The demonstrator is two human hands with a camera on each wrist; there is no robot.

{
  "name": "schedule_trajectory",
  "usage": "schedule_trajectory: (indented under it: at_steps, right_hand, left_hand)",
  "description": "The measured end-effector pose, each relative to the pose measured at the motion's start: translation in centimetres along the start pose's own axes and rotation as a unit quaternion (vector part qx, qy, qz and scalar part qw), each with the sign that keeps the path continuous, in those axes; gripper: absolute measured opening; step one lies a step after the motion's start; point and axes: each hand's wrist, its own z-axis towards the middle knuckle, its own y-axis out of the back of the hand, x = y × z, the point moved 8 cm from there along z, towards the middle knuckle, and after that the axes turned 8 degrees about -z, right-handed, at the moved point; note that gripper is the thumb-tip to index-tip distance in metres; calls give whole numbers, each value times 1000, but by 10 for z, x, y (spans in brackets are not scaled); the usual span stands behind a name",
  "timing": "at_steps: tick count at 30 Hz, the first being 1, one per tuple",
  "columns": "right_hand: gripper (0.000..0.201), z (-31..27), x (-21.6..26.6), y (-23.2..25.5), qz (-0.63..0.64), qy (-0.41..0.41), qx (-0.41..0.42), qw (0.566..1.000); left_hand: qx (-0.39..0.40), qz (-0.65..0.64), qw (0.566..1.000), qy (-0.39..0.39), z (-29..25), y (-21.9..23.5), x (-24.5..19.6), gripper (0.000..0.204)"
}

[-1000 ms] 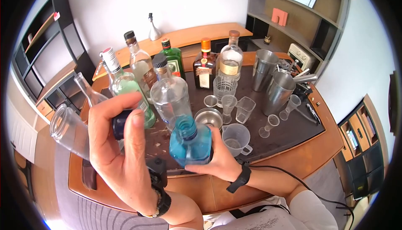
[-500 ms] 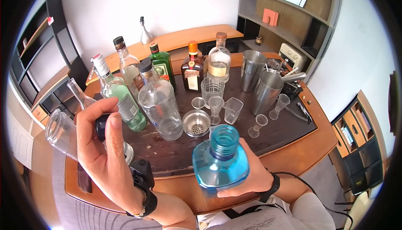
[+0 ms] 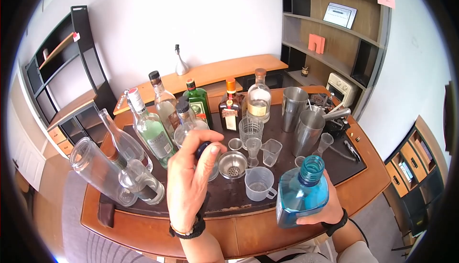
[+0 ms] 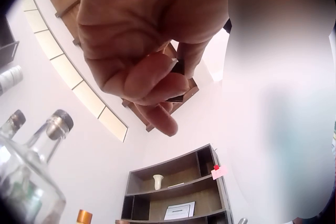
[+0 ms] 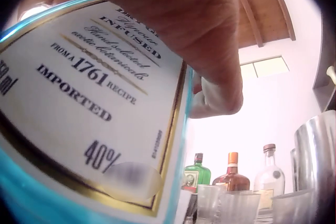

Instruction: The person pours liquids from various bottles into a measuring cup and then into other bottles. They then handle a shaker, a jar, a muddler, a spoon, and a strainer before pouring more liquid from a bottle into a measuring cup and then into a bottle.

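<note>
My right hand (image 3: 330, 204) grips a blue glass bottle (image 3: 302, 193) by its side, above the table's front right; its neck is uncapped. The bottle's white printed label (image 5: 100, 87) fills much of the right wrist view. Raised over the middle of the table, my left hand (image 3: 190, 181) pinches a dark cap (image 3: 202, 150) between thumb and curled index finger. The left wrist view shows the left hand (image 4: 152, 40) from close by, with the cap mostly hidden. Between the hands stand a clear measuring jug (image 3: 258, 185) and a metal strainer (image 3: 233, 165).
Several bottles, among them a pale green one (image 3: 155, 136), stand at the left and back. Metal shaker tins (image 3: 306, 134) and small glasses (image 3: 271, 153) stand right of the middle. A clear jar (image 3: 98, 169) leans at the far left. The wooden table edge (image 3: 234, 234) runs in front.
The blue bottle in my right hand has moved right, away from the left hand. My left hand, still pinching the cap, has also shifted right. The head view has tilted up.
</note>
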Motion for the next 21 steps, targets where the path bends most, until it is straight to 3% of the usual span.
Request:
schedule_trajectory:
  at_steps: [1,6,9,21]
  right_hand:
    - [107,-1,0,6,-10,0,-5,1000]
    - [107,-4,0,27,-83,5,-7,997]
    - [105,-5,0,38,-115,0,-22,993]
    - [92,0,9,56,-358,28,-35,932]
  left_hand:
    - [20,16,999,28,1,-4,2,29]
    - [27,83,996,-5,5,-16,8,42]
    - [29,91,995,-2,6,-17,13,29]
    - [-19,142,990,-1,6,-14,8,45]
